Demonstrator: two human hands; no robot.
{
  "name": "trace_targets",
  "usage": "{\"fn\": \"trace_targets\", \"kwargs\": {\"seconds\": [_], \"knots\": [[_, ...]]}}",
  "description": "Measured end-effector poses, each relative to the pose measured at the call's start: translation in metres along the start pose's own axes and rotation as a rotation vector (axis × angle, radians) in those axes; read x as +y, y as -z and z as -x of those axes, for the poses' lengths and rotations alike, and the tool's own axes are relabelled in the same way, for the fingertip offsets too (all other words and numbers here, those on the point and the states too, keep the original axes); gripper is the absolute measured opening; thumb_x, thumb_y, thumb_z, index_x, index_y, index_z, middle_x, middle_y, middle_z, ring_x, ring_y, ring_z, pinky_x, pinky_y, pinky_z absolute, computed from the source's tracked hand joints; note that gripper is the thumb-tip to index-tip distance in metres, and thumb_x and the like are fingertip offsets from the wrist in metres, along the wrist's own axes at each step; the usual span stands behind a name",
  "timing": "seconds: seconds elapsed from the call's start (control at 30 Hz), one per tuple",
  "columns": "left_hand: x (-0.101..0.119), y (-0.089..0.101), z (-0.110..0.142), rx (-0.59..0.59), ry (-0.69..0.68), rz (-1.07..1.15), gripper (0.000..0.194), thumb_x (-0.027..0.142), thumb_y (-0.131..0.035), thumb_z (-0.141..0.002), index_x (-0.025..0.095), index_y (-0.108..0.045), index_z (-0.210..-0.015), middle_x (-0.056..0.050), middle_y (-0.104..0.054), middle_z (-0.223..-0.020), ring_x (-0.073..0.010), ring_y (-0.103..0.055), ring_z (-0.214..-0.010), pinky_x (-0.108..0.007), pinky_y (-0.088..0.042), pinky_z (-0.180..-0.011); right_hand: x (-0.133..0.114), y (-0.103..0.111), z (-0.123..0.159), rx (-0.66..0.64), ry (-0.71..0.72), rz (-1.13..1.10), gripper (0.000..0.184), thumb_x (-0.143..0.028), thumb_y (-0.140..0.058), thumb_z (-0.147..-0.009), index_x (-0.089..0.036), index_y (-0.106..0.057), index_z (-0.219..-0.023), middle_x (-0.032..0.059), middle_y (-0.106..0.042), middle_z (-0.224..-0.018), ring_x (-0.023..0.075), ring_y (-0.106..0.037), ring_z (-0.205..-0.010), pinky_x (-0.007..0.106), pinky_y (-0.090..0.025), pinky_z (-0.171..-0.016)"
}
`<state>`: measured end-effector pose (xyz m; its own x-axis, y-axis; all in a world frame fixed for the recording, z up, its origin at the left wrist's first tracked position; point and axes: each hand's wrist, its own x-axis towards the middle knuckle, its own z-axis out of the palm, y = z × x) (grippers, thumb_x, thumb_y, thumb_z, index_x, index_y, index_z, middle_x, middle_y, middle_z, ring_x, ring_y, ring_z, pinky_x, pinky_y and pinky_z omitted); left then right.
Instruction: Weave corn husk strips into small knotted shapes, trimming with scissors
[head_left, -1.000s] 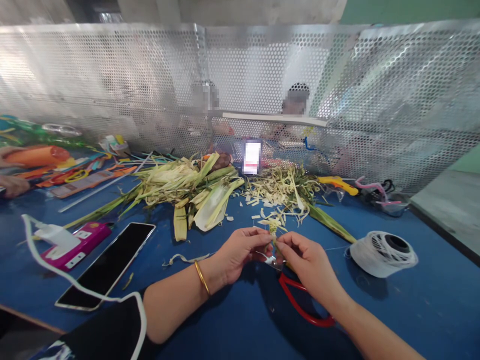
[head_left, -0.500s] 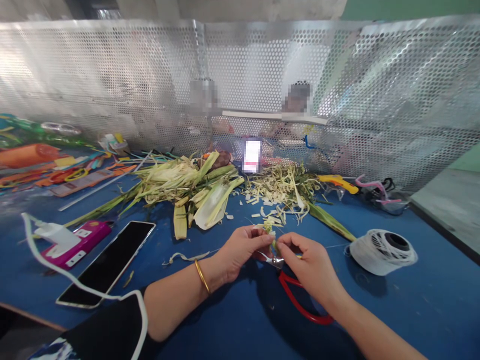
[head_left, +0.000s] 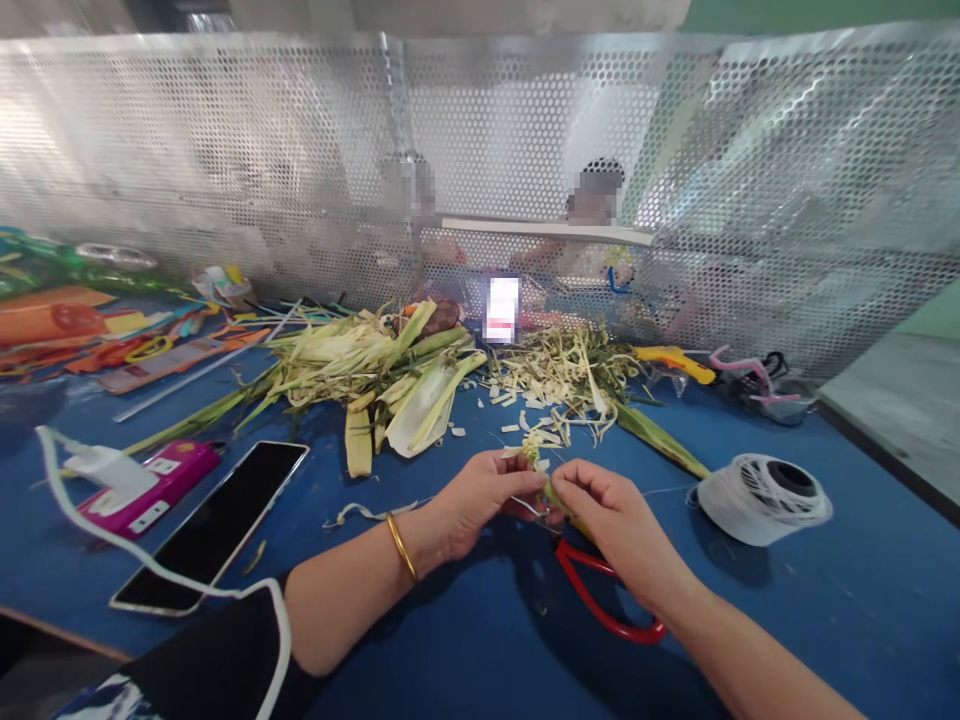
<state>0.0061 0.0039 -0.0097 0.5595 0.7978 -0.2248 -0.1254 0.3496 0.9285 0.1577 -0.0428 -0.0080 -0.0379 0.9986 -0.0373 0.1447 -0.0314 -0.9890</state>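
My left hand (head_left: pixel 491 495), a gold bangle on its wrist, pinches a small bundle of pale green husk strips (head_left: pixel 534 450) in front of me. Close beside it, my right hand (head_left: pixel 600 505) has thumb and finger closed on the lower end of the same bundle. Thin white thread runs from near my hands toward a white spool (head_left: pixel 761 500) on the right. Under my right hand lie red-handled scissors (head_left: pixel 619 625), their blades partly hidden by my fingers.
Husk leaves (head_left: pixel 420 410) and a heap of shredded strips (head_left: pixel 570 375) lie beyond my hands. To the left are a black-screened phone (head_left: pixel 217 525), a purple power strip (head_left: pixel 154 485) and a white cable (head_left: pixel 169 575). A perforated metal screen (head_left: pixel 487 130) stands behind, with people beyond it.
My right fingers have shifted slightly on the bundle, and its strips sit a little differently. My left hand stays nearly still. The scissors and spool have not moved on the table.
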Motion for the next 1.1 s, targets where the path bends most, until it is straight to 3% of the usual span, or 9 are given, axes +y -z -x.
{"fn": "trace_targets", "kwargs": {"seconds": [0.23, 0.53, 0.67, 0.8, 0.97, 1.1], "knots": [[0.0012, -0.001, 0.0019, 0.015, -0.002, -0.015, 0.031, 0.038, -0.074, -0.064, 0.014, -0.058, -0.072, -0.001, -0.062, -0.067, -0.0123, -0.06, -0.063, -0.027, -0.047, -0.068, 0.0003, -0.0003, -0.0023, -0.097, -0.194, -0.384, 0.032, -0.045, -0.071, -0.067, -0.016, -0.059, -0.063, -0.0009, -0.057, -0.062, 0.0109, -0.05, -0.059, 0.025, -0.041, -0.06], [-0.0007, 0.0046, -0.0048, 0.169, -0.081, 0.041, 0.027, 0.033, -0.074, -0.067, 0.015, -0.055, -0.073, 0.001, -0.06, -0.064, -0.0099, -0.056, -0.056, -0.023, -0.045, -0.058, -0.002, 0.0037, -0.0011, -0.023, -0.149, -0.203, 0.034, -0.045, -0.079, -0.059, -0.017, -0.064, -0.071, -0.001, -0.062, -0.063, 0.0126, -0.057, -0.059, 0.028, -0.045, -0.065], [-0.0014, 0.0044, -0.0042, 0.171, -0.092, 0.059, 0.026, 0.034, -0.074, -0.066, 0.015, -0.058, -0.074, 0.002, -0.058, -0.062, -0.0086, -0.054, -0.056, -0.021, -0.043, -0.057, -0.0002, 0.0037, -0.0012, -0.014, -0.211, -0.335, 0.03, -0.042, -0.078, -0.059, -0.016, -0.064, -0.067, -0.0008, -0.06, -0.058, 0.0107, -0.054, -0.054, 0.026, -0.045, -0.06], [-0.004, 0.0021, -0.0033, 0.193, -0.109, 0.098, 0.028, 0.035, -0.076, -0.063, 0.014, -0.059, -0.071, 0.001, -0.059, -0.063, -0.0087, -0.053, -0.058, -0.021, -0.041, -0.058, 0.0003, 0.0028, -0.0019, -0.087, -0.328, -0.47, 0.024, -0.034, -0.073, -0.06, -0.016, -0.058, -0.058, -0.0042, -0.049, -0.05, 0.0079, -0.044, -0.046, 0.024, -0.04, -0.053], [-0.0033, -0.0005, -0.0014, 0.184, -0.086, 0.045, 0.031, 0.034, -0.079, -0.058, 0.014, -0.056, -0.06, 0.001, -0.056, -0.058, -0.0089, -0.051, -0.054, -0.023, -0.041, -0.058, -0.0031, 0.0014, -0.0031, 0.105, -0.053, -0.058, 0.023, -0.04, -0.069, -0.064, -0.018, -0.064, -0.068, 0.0001, -0.061, -0.067, 0.0142, -0.053, -0.065, 0.026, -0.042, -0.064], [-0.0018, -0.0026, 0.0008, 0.153, -0.041, -0.005, 0.035, 0.037, -0.081, -0.054, 0.014, -0.054, -0.056, 0.002, -0.054, -0.053, -0.0081, -0.049, -0.05, -0.023, -0.041, -0.058, -0.0027, 0.0009, -0.0022, 0.08, -0.015, 0.135, 0.023, -0.041, -0.063, -0.068, -0.018, -0.062, -0.068, -0.0016, -0.058, -0.061, 0.0127, -0.049, -0.059, 0.025, -0.039, -0.056]]}}
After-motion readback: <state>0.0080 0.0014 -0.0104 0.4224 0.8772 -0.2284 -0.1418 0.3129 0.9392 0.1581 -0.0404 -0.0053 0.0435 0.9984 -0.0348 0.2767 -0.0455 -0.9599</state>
